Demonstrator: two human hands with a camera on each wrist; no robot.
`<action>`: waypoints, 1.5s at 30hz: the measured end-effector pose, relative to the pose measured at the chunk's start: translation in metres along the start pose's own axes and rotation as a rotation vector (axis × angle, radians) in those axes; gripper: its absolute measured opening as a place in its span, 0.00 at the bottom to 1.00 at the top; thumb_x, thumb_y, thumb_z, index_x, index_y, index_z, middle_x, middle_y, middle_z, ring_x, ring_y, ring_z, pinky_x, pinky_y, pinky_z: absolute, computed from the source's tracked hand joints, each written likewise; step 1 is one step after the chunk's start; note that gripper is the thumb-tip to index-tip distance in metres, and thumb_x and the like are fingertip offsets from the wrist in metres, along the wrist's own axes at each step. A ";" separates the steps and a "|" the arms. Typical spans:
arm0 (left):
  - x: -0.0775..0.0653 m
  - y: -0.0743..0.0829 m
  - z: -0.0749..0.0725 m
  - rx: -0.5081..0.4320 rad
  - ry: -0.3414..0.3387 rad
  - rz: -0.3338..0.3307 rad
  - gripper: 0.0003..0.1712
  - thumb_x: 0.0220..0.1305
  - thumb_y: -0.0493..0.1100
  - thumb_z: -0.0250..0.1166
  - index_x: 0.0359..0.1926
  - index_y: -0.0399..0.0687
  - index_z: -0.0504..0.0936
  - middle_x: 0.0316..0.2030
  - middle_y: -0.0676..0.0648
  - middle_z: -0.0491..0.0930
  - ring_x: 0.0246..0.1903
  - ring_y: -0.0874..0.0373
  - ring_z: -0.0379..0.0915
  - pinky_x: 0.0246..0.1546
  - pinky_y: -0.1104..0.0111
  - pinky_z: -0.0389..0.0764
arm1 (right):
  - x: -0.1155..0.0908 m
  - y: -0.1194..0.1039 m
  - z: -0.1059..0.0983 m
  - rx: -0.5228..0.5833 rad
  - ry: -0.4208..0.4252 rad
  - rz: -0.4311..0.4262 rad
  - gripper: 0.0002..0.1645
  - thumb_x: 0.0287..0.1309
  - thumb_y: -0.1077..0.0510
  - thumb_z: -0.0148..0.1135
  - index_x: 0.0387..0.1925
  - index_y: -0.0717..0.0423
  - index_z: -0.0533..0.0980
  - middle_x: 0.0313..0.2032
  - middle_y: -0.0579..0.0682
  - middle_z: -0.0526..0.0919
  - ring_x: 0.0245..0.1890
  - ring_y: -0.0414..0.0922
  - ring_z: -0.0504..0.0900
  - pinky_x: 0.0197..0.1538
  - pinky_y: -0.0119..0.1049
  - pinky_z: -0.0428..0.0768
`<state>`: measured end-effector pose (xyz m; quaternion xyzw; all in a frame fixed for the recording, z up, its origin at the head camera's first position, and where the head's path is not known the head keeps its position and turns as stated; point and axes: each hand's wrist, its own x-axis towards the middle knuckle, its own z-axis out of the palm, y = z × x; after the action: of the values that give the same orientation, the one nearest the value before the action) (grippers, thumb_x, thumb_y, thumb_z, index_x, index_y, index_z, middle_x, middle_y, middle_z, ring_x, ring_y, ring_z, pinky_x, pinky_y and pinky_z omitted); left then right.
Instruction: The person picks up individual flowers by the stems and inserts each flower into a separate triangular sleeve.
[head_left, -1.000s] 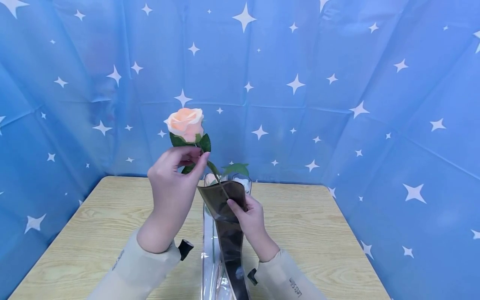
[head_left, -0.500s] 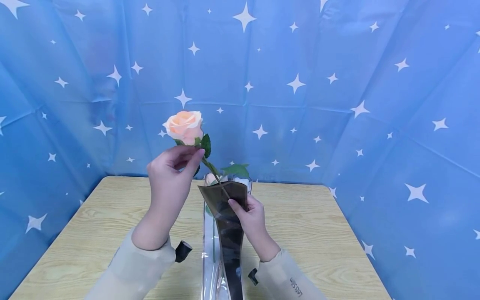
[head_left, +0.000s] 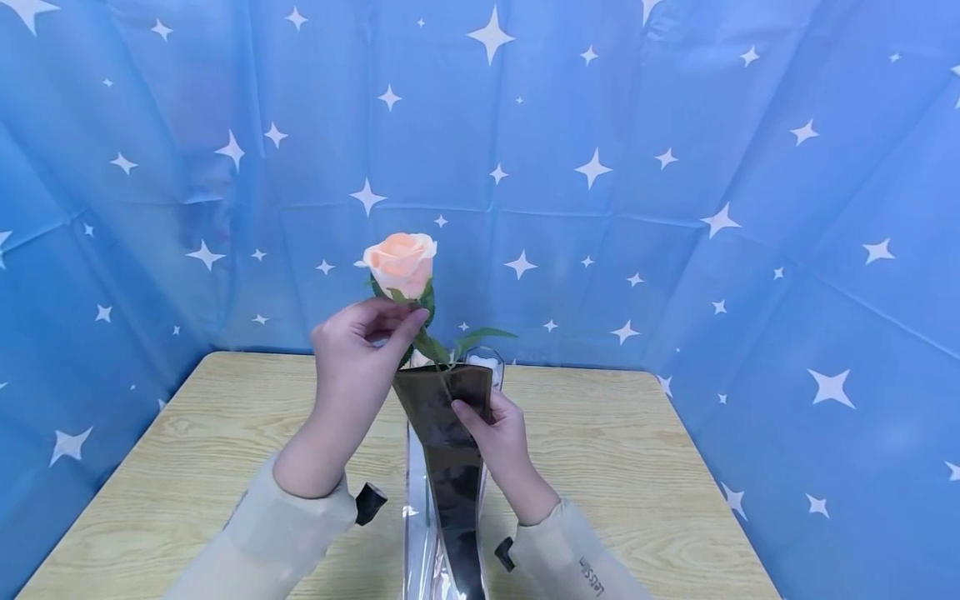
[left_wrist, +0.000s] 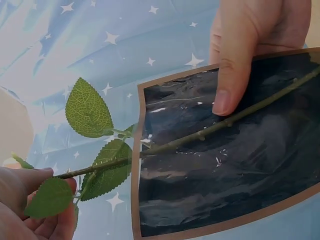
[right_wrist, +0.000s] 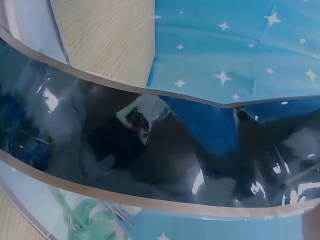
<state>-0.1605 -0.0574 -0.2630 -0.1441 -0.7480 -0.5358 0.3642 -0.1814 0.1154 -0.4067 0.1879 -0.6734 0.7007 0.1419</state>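
My left hand (head_left: 360,350) pinches the stem of a peach artificial rose (head_left: 401,262) just below its bloom. The stem slants down into the mouth of a black flower sleeve (head_left: 450,425) with a brown border. Through the clear front of the sleeve the green stem (left_wrist: 195,136) shows in the left wrist view, its leaves (left_wrist: 89,107) outside the mouth. My right hand (head_left: 502,437) grips the sleeve near its upper right edge, thumb on the front and fingers hidden behind. In the right wrist view the dark sleeve (right_wrist: 165,175) crosses the whole frame.
Clear-wrapped flowers (head_left: 416,500) lie on the wooden table (head_left: 615,467), partly hidden behind the sleeve. A white bloom (head_left: 486,362) shows at their far end. A blue curtain with white stars (head_left: 562,125) encloses the back and sides.
My left hand has moved right and slightly down with the rose, bringing the stem deeper into the sleeve and its lower leaves to the mouth. My right hand stays nearly in place.
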 end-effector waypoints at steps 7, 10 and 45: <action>-0.004 -0.002 0.002 0.034 -0.020 -0.005 0.08 0.53 0.45 0.72 0.28 0.45 0.86 0.25 0.50 0.85 0.25 0.64 0.82 0.25 0.78 0.79 | 0.001 0.000 0.000 -0.013 -0.009 0.018 0.09 0.59 0.64 0.62 0.39 0.67 0.79 0.35 0.42 0.83 0.33 0.38 0.80 0.35 0.31 0.80; -0.005 -0.003 0.003 0.040 -0.029 0.000 0.08 0.53 0.44 0.72 0.28 0.45 0.86 0.26 0.50 0.85 0.26 0.64 0.82 0.26 0.79 0.79 | 0.001 -0.002 0.001 -0.013 -0.008 0.031 0.09 0.60 0.62 0.61 0.38 0.67 0.79 0.33 0.43 0.83 0.32 0.38 0.79 0.34 0.30 0.79; -0.014 -0.008 0.018 0.070 -0.125 0.016 0.04 0.54 0.42 0.71 0.29 0.46 0.86 0.27 0.52 0.85 0.25 0.66 0.80 0.27 0.74 0.81 | 0.002 -0.013 0.004 0.000 0.038 0.065 0.12 0.61 0.61 0.60 0.28 0.68 0.76 0.18 0.43 0.67 0.21 0.38 0.66 0.27 0.30 0.66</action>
<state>-0.1631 -0.0417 -0.2813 -0.1704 -0.7866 -0.4961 0.3259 -0.1771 0.1121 -0.3945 0.1528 -0.6764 0.7083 0.1319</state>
